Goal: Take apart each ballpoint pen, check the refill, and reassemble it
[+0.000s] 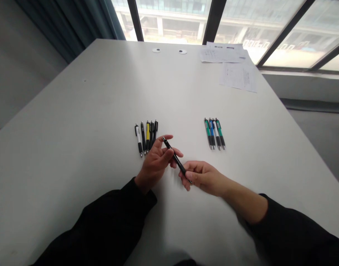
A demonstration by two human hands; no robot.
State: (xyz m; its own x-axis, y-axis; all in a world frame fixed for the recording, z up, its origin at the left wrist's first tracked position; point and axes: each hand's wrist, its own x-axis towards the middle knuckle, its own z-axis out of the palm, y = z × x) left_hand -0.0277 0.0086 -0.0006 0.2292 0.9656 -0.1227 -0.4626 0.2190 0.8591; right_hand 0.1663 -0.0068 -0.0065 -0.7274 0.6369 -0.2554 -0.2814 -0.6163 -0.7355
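Note:
A black pen (178, 161) is held slantwise between my two hands above the white table. My left hand (157, 159) pinches its upper half between thumb and fingers, the index finger stretched past the clicker end. Lower down, my right hand (204, 177) grips the pen close to its tip. Just beyond my left hand lies a row of pens: a white one (138, 139), a yellow one (148, 135) and several black ones (143, 136), partly covered by my fingers. To the right rests another group, with a blue pen (212, 132), a white pen (216, 133) and green pens (207, 130).
The white table (102, 103) reaches to the windows. Two small white oval objects with dark spots (156, 50) lie at its far edge. Printed papers (223, 53) are spread at the far right corner. A dark curtain (83, 26) hangs at the left.

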